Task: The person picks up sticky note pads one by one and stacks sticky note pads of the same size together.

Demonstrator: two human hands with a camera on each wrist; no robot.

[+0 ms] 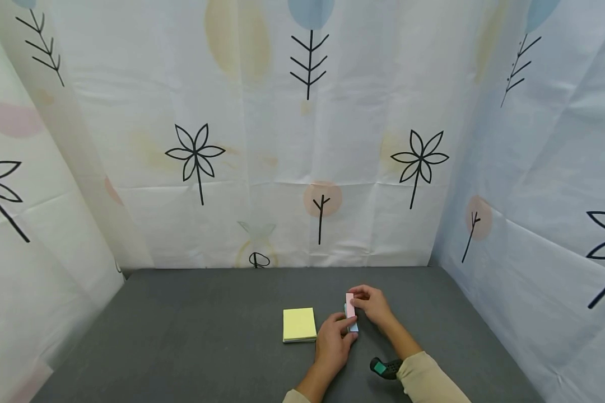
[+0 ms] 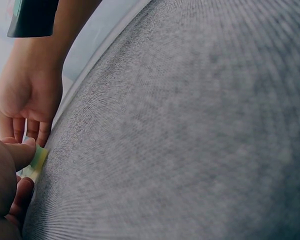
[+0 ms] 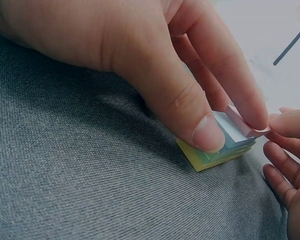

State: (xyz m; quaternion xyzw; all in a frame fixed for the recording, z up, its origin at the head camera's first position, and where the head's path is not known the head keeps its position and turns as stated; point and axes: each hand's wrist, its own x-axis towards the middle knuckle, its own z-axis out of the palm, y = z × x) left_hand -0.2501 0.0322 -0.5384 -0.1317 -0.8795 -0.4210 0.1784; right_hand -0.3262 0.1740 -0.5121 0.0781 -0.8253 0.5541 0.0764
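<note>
A small stack of narrow sticky note pads point(image 3: 230, 130) stands between both hands. Yellow, green and blue layers show in the right wrist view, with a pink pad point(image 1: 350, 305) on top. My right hand point(image 1: 373, 305) grips the stack, its thumb on the blue and green layers and a finger on the pink pad. From the near side, my left hand point(image 1: 334, 341) holds the stack's other end between thumb and fingers. In the left wrist view the stack point(image 2: 37, 162) is partly hidden by the left hand. A square yellow sticky note pad point(image 1: 299, 324) lies left of the hands.
The grey tabletop point(image 1: 206, 336) extends widely to the left. A patterned white curtain point(image 1: 262, 140) encloses its back and sides. A black strap device with a green patch point(image 1: 385, 368) is at the right wrist.
</note>
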